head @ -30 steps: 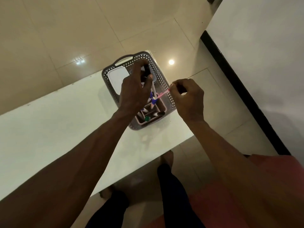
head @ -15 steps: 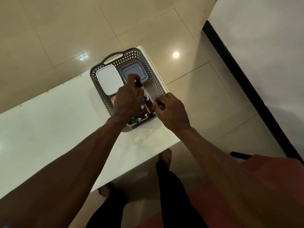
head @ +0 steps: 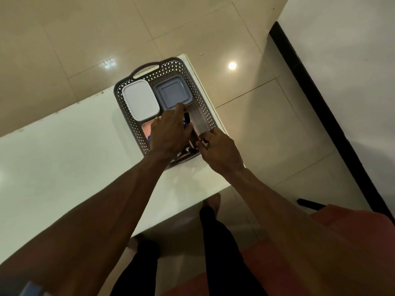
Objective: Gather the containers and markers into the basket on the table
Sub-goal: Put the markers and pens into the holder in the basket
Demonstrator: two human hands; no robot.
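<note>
— Where's the basket?

— The grey perforated basket (head: 203, 116) sits on the white table (head: 64, 163), at the table's far right corner, its handle (head: 146, 69) pointing away from the person.

— What's inside?

— At the far end, a white-lidded container (head: 140, 99) on the left and a grey square container (head: 172, 92) just beside it on the right. Nearer, a pink container (head: 147, 127) peeks out, mostly hidden under the left hand. The near end holds markers (head: 190, 149), lying among each other; only their tips and caps show between the two hands.

— And the hands?

— Both are over the near half of the basket. The left hand (head: 170, 131) reaches down into it, fingers curled around a black-capped marker (head: 187, 118) whose cap sticks out past the knuckles toward the far side; something blue shows just beside that cap. Its fingertips come close to the near edge of the grey container.

— The right one?

— The right hand (head: 218, 149) is at the basket's right rim, fingers bent inward near the markers. Something thin and pale shows at its fingertips, but whether it's pinching it or merely touching, I cannot tell.

— Anything else around?

— Glossy beige floor tiles (head: 85, 39) beyond the table, a ceiling light's reflection (head: 232, 65) on them, and a white wall with a dark skirting (head: 320, 107) at the right. The person's dark-trousered legs (head: 215, 242) show below the table's near edge.
</note>
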